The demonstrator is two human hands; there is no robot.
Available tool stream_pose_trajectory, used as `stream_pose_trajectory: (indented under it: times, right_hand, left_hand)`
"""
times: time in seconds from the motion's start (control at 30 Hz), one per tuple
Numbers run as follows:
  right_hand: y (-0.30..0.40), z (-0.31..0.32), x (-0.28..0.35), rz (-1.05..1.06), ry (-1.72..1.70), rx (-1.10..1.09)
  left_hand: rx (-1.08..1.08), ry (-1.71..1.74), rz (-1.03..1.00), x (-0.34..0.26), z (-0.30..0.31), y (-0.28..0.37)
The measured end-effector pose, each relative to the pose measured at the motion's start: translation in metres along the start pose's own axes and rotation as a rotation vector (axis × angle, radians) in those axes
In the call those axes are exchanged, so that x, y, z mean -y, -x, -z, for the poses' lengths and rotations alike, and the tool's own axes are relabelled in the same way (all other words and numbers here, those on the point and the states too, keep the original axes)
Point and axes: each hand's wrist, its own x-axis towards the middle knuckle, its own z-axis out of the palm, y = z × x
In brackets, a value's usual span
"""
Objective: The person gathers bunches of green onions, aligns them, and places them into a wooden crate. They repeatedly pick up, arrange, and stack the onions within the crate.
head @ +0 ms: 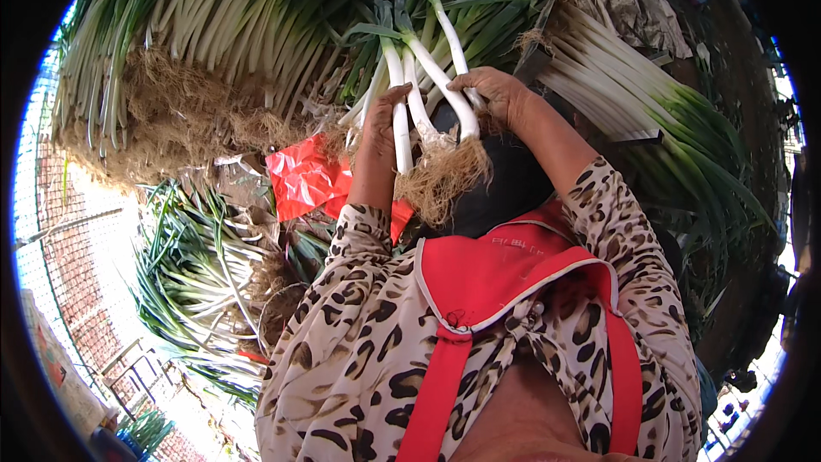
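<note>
Several green onions with long white stalks (436, 70) lie over my lap, their brown roots (446, 176) hanging towards me. My left hand (388, 112) grips a stalk at the left of the group, its thumb on the white part. My right hand (497, 93) closes round stalks at the right, with thumb and fingers pinching the white shafts. The green leaves spread away from me onto other onions. Which further stalks sit within each palm is hidden.
A large heap of green onions (211, 32) with matted roots fills the upper left. A neat bundle (616, 77) lies at the right on a dark stand. A red plastic bag (308, 176) and another onion pile (205, 282) are at the left.
</note>
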Motion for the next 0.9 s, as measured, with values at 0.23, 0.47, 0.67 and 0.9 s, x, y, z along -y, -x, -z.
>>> stream_pose_trajectory:
  times: [0.23, 0.47, 0.67, 0.9]
  right_hand:
    - [0.028, -0.049, -0.036, 0.072, -0.118, 0.167]
    - [0.016, -0.025, -0.043, -0.070, -0.344, 0.256]
    - [0.019, -0.034, -0.035, -0.155, -0.304, 0.197]
    - [0.018, -0.031, -0.040, -0.121, -0.100, 0.082]
  left_hand:
    - [0.200, 0.015, 0.219, -0.001, -0.005, 0.019]
    - [0.188, 0.348, 0.091, 0.018, 0.007, 0.013]
    - [0.425, 0.404, 0.182, 0.035, 0.040, -0.021]
    - [-0.003, 0.215, -0.012, 0.027, 0.031, -0.014]
